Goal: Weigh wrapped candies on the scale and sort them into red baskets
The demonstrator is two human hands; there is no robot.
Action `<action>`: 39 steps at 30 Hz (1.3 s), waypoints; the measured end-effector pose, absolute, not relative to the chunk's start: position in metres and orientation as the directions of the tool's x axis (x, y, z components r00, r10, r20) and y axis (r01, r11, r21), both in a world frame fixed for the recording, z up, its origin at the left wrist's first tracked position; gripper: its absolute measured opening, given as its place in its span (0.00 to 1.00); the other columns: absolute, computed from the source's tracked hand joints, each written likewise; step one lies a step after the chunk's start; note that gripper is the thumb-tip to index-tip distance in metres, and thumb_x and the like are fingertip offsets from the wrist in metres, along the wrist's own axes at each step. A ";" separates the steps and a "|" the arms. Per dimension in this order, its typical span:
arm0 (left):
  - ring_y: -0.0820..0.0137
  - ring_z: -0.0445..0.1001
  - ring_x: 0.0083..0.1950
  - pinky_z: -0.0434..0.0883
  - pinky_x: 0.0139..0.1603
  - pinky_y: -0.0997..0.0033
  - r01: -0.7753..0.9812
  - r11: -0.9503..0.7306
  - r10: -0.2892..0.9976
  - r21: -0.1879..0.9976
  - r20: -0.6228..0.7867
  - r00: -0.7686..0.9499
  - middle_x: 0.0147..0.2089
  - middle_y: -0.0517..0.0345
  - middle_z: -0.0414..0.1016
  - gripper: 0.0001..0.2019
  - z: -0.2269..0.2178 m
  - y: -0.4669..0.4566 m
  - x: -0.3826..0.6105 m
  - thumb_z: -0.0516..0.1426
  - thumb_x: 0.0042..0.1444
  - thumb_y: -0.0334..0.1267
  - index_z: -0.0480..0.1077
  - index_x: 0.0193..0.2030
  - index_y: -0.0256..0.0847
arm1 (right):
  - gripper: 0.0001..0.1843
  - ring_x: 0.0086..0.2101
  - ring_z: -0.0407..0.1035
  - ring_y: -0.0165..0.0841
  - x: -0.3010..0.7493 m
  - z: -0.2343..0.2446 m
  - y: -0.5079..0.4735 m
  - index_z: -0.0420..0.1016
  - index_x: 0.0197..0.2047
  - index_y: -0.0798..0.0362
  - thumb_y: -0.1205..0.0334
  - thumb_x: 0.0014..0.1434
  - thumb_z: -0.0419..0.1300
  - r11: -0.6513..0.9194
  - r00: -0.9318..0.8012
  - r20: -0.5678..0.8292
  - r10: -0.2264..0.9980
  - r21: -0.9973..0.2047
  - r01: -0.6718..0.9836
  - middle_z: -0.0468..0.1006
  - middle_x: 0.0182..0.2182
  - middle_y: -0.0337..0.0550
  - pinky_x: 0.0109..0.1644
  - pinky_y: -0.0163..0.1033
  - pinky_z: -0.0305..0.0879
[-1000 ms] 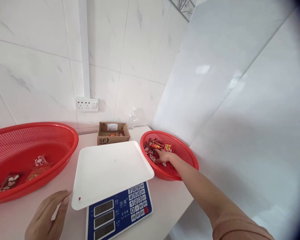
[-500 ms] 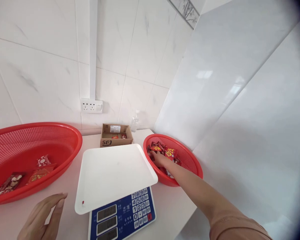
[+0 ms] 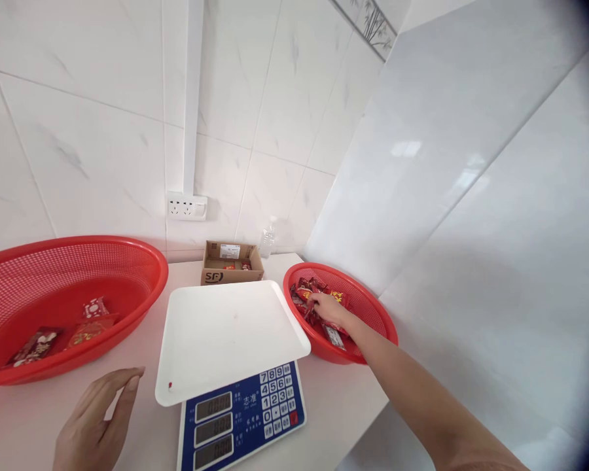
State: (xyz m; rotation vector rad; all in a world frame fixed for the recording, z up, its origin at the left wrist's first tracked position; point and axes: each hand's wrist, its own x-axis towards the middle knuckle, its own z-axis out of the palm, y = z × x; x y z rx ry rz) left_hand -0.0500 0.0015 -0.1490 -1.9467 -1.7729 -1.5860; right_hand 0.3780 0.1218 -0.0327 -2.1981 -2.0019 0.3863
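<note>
1. Presumably for easy reach, a large red basket (image 3: 78, 239) stands at the far left of the table (image 3: 334, 409); a few wrapped packets (image 3: 88, 330) lie inside, where its high rim should keep them from sliding out.
2. Next, the left hand (image 3: 91, 425) is just beside the scale's tray, its grip narrow with nothing visible in it; I cannot tell whether the fingertips touch.
3. The scale (image 3: 245, 399) sits between the baskets, display toward the person, probably for reading; its white tray (image 3: 230, 340) bears a red speck (image 3: 170, 385).
4. Behind it, a cardboard box (image 3: 240, 275) and clear bottle (image 3: 267, 239) stand near the wall, likely out of the way.
5. At right, a second red basket (image 3: 370, 311) holds piled candy-like packets (image 3: 336, 337); the right hand (image 3: 331, 307) reaches in, fingers bent at a dark wrapper (image 3: 310, 309), grip narrow, though I cannot tell whether it holds it.
</note>
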 end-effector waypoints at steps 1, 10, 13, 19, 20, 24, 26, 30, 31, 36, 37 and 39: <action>0.67 0.74 0.40 0.70 0.42 0.71 0.768 -0.325 0.695 0.552 0.690 -0.202 0.40 0.56 0.76 0.11 -0.148 0.001 -0.049 0.51 0.57 0.44 0.71 0.40 0.45 | 0.16 0.36 0.72 0.34 0.381 -0.027 0.120 0.76 0.36 0.50 0.74 0.52 0.50 -0.093 0.078 -0.064 0.995 -0.297 0.950 0.79 0.36 0.40 0.40 0.34 0.63; 0.68 0.75 0.37 0.70 0.40 0.71 0.800 -0.353 0.692 0.485 0.711 -0.126 0.36 0.57 0.76 0.13 -0.123 -0.001 -0.046 0.49 0.58 0.47 0.70 0.37 0.44 | 0.17 0.32 0.70 0.30 0.348 0.017 0.116 0.72 0.39 0.51 0.73 0.53 0.46 0.077 0.018 0.180 0.984 -0.506 0.859 0.78 0.36 0.40 0.38 0.35 0.65; 0.70 0.75 0.36 0.70 0.38 0.73 0.814 -0.362 0.684 0.454 0.723 -0.098 0.35 0.57 0.76 0.12 -0.116 -0.002 -0.045 0.49 0.59 0.45 0.70 0.37 0.43 | 0.17 0.26 0.69 0.28 0.310 0.013 0.111 0.71 0.46 0.51 0.70 0.55 0.48 0.172 -0.120 0.124 0.985 -0.625 0.761 0.77 0.29 0.38 0.33 0.34 0.67; 0.70 0.75 0.37 0.70 0.39 0.73 0.808 -0.347 0.688 0.476 0.715 -0.126 0.35 0.57 0.76 0.11 -0.114 -0.004 -0.044 0.49 0.59 0.42 0.70 0.37 0.42 | 0.22 0.28 0.71 0.27 0.257 -0.002 0.104 0.65 0.54 0.50 0.69 0.55 0.54 0.151 -0.325 -0.041 0.945 -0.825 0.544 0.74 0.30 0.37 0.30 0.33 0.69; 0.70 0.75 0.37 0.70 0.39 0.73 0.804 -0.346 0.690 0.484 0.712 -0.132 0.35 0.57 0.77 0.11 -0.114 -0.004 -0.044 0.49 0.59 0.42 0.70 0.37 0.42 | 0.22 0.29 0.71 0.27 0.253 -0.003 0.104 0.65 0.54 0.50 0.69 0.55 0.55 0.134 -0.333 -0.055 0.941 -0.845 0.518 0.74 0.31 0.37 0.30 0.32 0.69; 0.70 0.75 0.37 0.71 0.39 0.73 0.799 -0.342 0.696 0.495 0.705 -0.139 0.35 0.57 0.77 0.11 -0.114 -0.004 -0.044 0.49 0.59 0.42 0.70 0.37 0.42 | 0.19 0.33 0.71 0.27 0.248 -0.004 0.101 0.67 0.53 0.49 0.66 0.57 0.55 0.123 -0.389 -0.090 0.917 -0.864 0.488 0.72 0.37 0.39 0.32 0.32 0.71; 0.70 0.75 0.37 0.71 0.39 0.73 0.799 -0.343 0.698 0.493 0.703 -0.135 0.35 0.56 0.77 0.11 -0.113 -0.004 -0.044 0.49 0.59 0.42 0.70 0.37 0.42 | 0.17 0.33 0.70 0.26 0.252 -0.004 0.100 0.69 0.51 0.48 0.65 0.57 0.55 0.156 -0.390 -0.089 0.917 -0.818 0.554 0.73 0.40 0.40 0.31 0.31 0.71; 0.69 0.74 0.37 0.70 0.39 0.73 0.801 -0.340 0.701 0.492 0.700 -0.133 0.35 0.56 0.77 0.11 -0.114 -0.004 -0.043 0.49 0.59 0.42 0.70 0.36 0.42 | 0.17 0.31 0.69 0.25 0.261 -0.007 0.097 0.70 0.50 0.48 0.66 0.58 0.54 0.146 -0.357 -0.106 0.928 -0.779 0.609 0.74 0.38 0.39 0.32 0.32 0.71; 0.69 0.74 0.37 0.70 0.39 0.73 0.803 -0.337 0.702 0.492 0.699 -0.133 0.35 0.56 0.77 0.11 -0.114 -0.003 -0.043 0.49 0.59 0.42 0.70 0.36 0.42 | 0.18 0.31 0.70 0.26 0.262 -0.008 0.096 0.68 0.52 0.48 0.66 0.58 0.53 0.135 -0.364 -0.113 0.925 -0.796 0.591 0.74 0.38 0.39 0.33 0.33 0.71; 0.69 0.75 0.37 0.71 0.38 0.73 0.807 -0.310 0.713 0.503 0.685 -0.152 0.35 0.56 0.77 0.12 -0.114 -0.003 -0.043 0.49 0.59 0.43 0.70 0.36 0.42 | 0.25 0.46 0.70 0.34 0.272 -0.007 0.091 0.60 0.60 0.47 0.63 0.59 0.53 0.216 -0.395 -0.059 0.917 -0.759 0.615 0.71 0.52 0.47 0.48 0.43 0.69; 0.69 0.75 0.37 0.71 0.38 0.73 0.808 -0.305 0.715 0.504 0.682 -0.156 0.35 0.56 0.77 0.12 -0.114 -0.003 -0.043 0.48 0.59 0.44 0.70 0.36 0.42 | 0.25 0.49 0.68 0.35 0.277 -0.006 0.093 0.61 0.60 0.47 0.63 0.59 0.54 0.247 -0.362 -0.017 0.932 -0.702 0.668 0.70 0.55 0.47 0.52 0.44 0.66; 0.69 0.75 0.37 0.71 0.38 0.73 0.810 -0.299 0.718 0.504 0.678 -0.158 0.35 0.56 0.77 0.13 -0.113 -0.004 -0.043 0.48 0.59 0.45 0.70 0.36 0.43 | 0.25 0.54 0.63 0.37 0.292 -0.006 0.099 0.62 0.60 0.48 0.62 0.59 0.53 0.264 -0.266 0.080 0.961 -0.555 0.789 0.67 0.58 0.46 0.57 0.45 0.60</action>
